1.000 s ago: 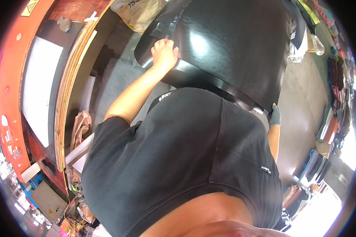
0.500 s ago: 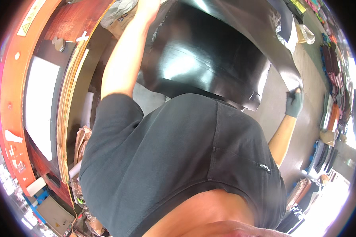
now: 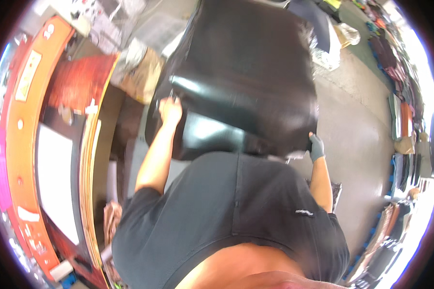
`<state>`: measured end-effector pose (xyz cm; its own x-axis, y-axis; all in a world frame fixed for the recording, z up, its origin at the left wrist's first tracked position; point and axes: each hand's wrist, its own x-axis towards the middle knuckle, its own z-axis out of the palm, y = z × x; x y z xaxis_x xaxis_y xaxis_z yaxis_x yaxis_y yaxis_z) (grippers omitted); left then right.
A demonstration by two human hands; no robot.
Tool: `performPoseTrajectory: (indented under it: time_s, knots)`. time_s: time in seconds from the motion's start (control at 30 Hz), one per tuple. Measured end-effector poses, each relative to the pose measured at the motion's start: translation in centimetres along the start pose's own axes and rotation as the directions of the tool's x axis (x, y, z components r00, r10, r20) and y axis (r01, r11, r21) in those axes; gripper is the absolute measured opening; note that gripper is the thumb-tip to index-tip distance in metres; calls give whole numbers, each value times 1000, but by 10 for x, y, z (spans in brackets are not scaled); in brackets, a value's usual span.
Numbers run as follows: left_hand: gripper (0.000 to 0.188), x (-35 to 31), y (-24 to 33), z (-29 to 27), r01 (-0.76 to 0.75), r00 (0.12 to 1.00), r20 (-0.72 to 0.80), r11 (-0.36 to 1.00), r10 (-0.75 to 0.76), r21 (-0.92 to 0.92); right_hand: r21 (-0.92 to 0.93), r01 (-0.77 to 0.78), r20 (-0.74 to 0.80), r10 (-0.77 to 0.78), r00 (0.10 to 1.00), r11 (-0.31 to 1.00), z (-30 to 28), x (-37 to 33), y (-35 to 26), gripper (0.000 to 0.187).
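Observation:
A large, glossy black sheet (image 3: 246, 62), leather-like, spreads in front of me over a stack of similar black material. Its near edge runs between my two hands. My left hand (image 3: 170, 110), bare, is closed on the edge at the left corner. At the right corner, my right hand (image 3: 316, 147), in a grey fingerless glove, pinches the edge between thumb and fingers. Below the held edge, a shiny black lower layer (image 3: 207, 132) shows, with its near side hidden behind my torso.
To my left stands an orange machine frame (image 3: 26, 120) beside layered boards (image 3: 89, 168) and a white panel (image 3: 58, 173). Brown paper and clear plastic (image 3: 142, 72) lie beyond. Rolls and folded materials (image 3: 402, 115) line the right side, across the grey floor (image 3: 354, 130).
I have straightened up from leaning forward. My left hand has come back toward me from the far side; my right has moved inward and nearer. The raised sheet now lies flatter over the stack.

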<state>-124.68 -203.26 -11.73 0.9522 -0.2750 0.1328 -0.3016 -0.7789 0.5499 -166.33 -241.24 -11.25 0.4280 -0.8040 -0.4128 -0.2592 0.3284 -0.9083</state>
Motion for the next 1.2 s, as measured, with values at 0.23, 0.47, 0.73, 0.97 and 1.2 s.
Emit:
performPoseTrajectory:
  time_s: [0.23, 0.47, 0.73, 0.97, 1.2]
  knots:
    - [26, 6, 8, -20, 71, 992, 114, 995, -62, -76, -430, 23, -171, -106, 980, 902, 15, -13, -25, 24]
    - [35, -9, 20, -22, 111, 981, 159, 994, -108, -11, -539, 33, -201, -166, 965, 842, 20, -12, -23, 24]
    - [23, 13, 20, -34, 491, 861, 471, 552, -191, -675, -440, -80, -178, 1, 984, 895, 11, 2, -12, 22]
    - [30, 33, 36, -69, 239, 845, 529, 831, 77, -503, -917, -39, -170, -299, 939, 398, 52, -14, -50, 64]
    - [25, 79, 135, -107, 325, 823, 420, 290, 382, -900, -447, 833, 511, -671, 538, 327, 193, -87, -136, 70]
